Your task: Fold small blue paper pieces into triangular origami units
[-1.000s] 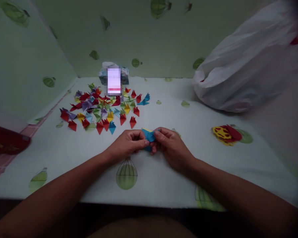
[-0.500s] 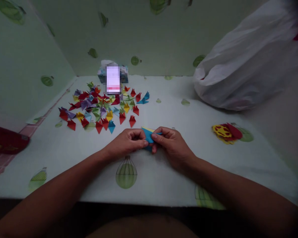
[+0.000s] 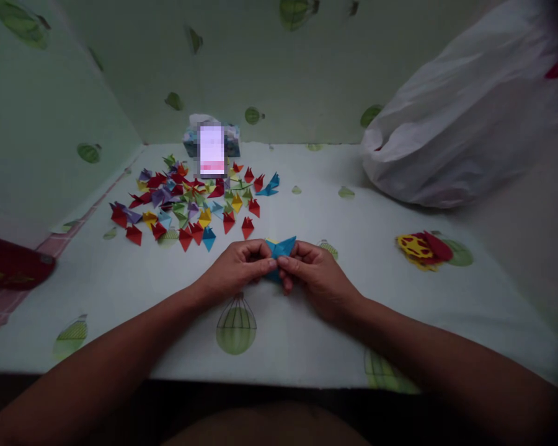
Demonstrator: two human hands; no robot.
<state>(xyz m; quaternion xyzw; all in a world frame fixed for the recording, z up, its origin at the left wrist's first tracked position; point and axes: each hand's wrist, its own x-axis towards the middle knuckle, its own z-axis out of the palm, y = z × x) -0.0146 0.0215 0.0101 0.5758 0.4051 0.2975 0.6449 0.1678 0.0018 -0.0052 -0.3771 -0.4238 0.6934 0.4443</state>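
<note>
A folded piece of blue origami paper [image 3: 281,248] is pinched between my two hands above the table, a pointed flap rising to the upper right and a thin yellow edge showing at its upper left. My left hand [image 3: 244,263] grips its left side, thumb on the front. On the right side my right hand [image 3: 314,269] pinches it, the thumb pressed near the middle and a fingertip showing underneath. Both thumb tips nearly meet. Beyond my hands lies a spread of folded paper cranes [image 3: 195,217] in red, blue, yellow, green and purple.
A lit phone [image 3: 212,150], partly blurred, leans against a tissue box [image 3: 233,141] at the back. A white plastic bag [image 3: 441,136] bulges at the right. Yellow and red cut-outs [image 3: 421,248] lie below it. Some red object [image 3: 16,263] sits at the left edge of the white table [image 3: 307,347].
A flap of the blue paper now points up to the right, where it lay lower before. My right thumb has shifted left, closer to the left thumb.
</note>
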